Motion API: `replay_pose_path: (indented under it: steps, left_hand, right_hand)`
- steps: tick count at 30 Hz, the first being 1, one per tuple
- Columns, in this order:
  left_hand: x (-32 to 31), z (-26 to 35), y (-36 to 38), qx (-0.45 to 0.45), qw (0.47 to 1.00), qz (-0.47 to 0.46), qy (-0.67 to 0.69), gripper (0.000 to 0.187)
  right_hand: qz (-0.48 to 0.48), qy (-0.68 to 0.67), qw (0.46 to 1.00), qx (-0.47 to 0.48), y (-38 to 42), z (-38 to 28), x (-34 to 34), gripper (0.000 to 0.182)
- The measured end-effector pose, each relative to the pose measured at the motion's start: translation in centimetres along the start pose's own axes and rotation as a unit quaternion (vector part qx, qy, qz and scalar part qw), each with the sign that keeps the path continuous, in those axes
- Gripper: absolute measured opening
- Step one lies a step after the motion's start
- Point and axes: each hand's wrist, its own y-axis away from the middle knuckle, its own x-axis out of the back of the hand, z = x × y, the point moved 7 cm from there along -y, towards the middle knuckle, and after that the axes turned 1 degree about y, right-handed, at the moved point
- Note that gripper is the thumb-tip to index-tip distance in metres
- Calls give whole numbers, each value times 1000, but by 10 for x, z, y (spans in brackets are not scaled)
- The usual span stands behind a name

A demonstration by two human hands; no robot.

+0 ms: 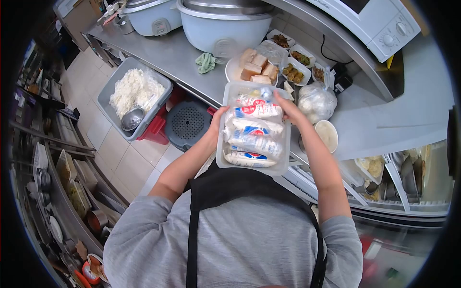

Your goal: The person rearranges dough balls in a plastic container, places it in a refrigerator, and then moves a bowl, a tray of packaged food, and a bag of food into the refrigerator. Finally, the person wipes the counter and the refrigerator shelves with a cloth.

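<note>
A translucent plastic tub is held in front of my apron between both hands. Inside lie several white plastic-wrapped packets with red and blue print, stacked in a row. My left hand grips the tub's left wall, its fingers partly hidden behind it. Around the upper right rim is my right hand, with fingers reaching over the edge near the packets. Just beyond the tub, a plate of thick meat blocks sits on the steel counter.
Large rice cookers stand at the counter's back. Small trays of food, a knotted plastic bag and a round white bowl are on the right. To the left, a grey bin of rice rests beside a dark stool. An open chilled drawer lies right.
</note>
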Motion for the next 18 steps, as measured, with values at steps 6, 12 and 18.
replay_pose_path:
  steps: [6,12,18]
  left_hand:
    - [8,-2,-8,17,1000,1,-12,58]
    - [-5,-3,3,28,1000,-2,0,63]
    - [-5,-6,1,47,999,-26,-4,62]
  right_hand:
    - [-17,-148,989,13,21,-4,-16,73]
    - [-30,-275,953,125,39,-11,-38,77]
    - [104,87,942,307,78,-61,-33,55]
